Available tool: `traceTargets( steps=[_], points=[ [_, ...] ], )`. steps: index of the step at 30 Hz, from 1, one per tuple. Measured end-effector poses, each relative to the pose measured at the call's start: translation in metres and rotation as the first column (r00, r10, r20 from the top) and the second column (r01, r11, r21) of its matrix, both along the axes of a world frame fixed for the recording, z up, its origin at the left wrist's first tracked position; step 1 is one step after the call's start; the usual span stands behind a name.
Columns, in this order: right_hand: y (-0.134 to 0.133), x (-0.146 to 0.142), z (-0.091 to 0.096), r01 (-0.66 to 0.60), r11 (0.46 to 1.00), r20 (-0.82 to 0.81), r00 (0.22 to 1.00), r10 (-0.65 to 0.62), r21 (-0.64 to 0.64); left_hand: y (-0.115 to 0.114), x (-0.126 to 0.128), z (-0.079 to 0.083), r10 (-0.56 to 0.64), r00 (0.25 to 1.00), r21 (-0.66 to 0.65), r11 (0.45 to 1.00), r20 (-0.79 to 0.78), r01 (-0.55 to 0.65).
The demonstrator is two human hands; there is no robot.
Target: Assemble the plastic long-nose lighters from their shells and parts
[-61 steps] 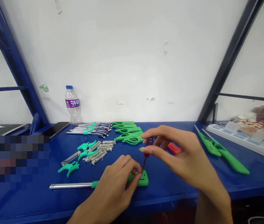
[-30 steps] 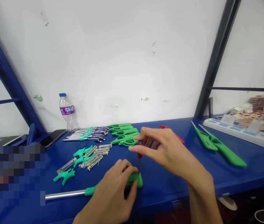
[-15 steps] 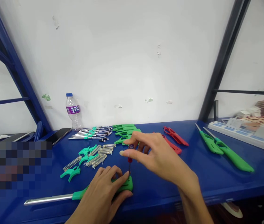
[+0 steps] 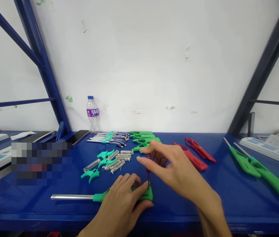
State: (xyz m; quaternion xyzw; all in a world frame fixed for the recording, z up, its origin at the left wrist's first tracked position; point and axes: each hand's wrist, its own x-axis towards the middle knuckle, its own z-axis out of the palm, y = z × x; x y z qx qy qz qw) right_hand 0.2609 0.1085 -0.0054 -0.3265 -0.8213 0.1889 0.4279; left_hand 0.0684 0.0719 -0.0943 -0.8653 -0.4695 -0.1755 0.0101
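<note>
A green long-necked lighter (image 4: 147,195) with a silver tube lies on the blue table, its tube pointing left. My left hand (image 4: 124,200) is closed over its handle and presses it down, hiding the middle part. In my right hand (image 4: 171,161) a small red screwdriver (image 4: 148,171) is pinched upright between thumb and fingers. Its tip meets the right end of the lighter's handle; a screw there is too small to make out. Behind my hands lie teal plastic trigger pieces (image 4: 91,174) and several clear fuel tanks (image 4: 117,166).
Silver tubes with wires (image 4: 107,136) and green handle shells (image 4: 141,135) lie at the back, near a plastic bottle (image 4: 94,115) and a phone (image 4: 78,136). Red shells (image 4: 195,158) and two green lighters (image 4: 245,161) lie right, before a power strip (image 4: 272,149).
The camera view has turned left, so everything sits farther right in the picture. Both hands keep their hold, with the screwdriver still upright on the lighter's handle.
</note>
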Motion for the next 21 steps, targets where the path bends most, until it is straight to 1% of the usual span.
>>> traceTargets(
  steps=[5,10,14,18,19,21],
  points=[
    [0.000,0.006,0.003,0.044,0.999,-0.007,0.999,-0.045,-0.002,-0.001,0.001,0.002,0.004,1.000,-0.027,1.000,-0.005,-0.005],
    [0.001,0.006,0.003,0.130,0.991,0.016,0.991,-0.130,0.028,-0.004,0.001,0.002,-0.007,1.000,-0.029,1.000,0.030,0.008],
    [0.000,-0.001,0.000,0.107,0.993,0.040,0.993,-0.109,0.040,-0.004,0.001,0.003,-0.011,0.999,-0.024,1.000,0.047,0.012],
    [-0.002,-0.005,-0.001,0.190,0.977,0.089,0.976,-0.199,0.101,-0.003,0.001,0.004,-0.012,0.999,-0.026,1.000,0.033,0.013],
    [-0.002,-0.004,-0.001,0.185,0.978,0.089,0.977,-0.193,0.091,-0.003,0.001,0.004,-0.010,0.999,-0.028,1.000,0.033,0.011],
    [-0.001,-0.001,0.000,0.133,0.990,0.075,0.988,-0.136,0.039,-0.003,0.001,0.004,-0.008,0.999,-0.025,1.000,0.046,0.009]
  ],
)
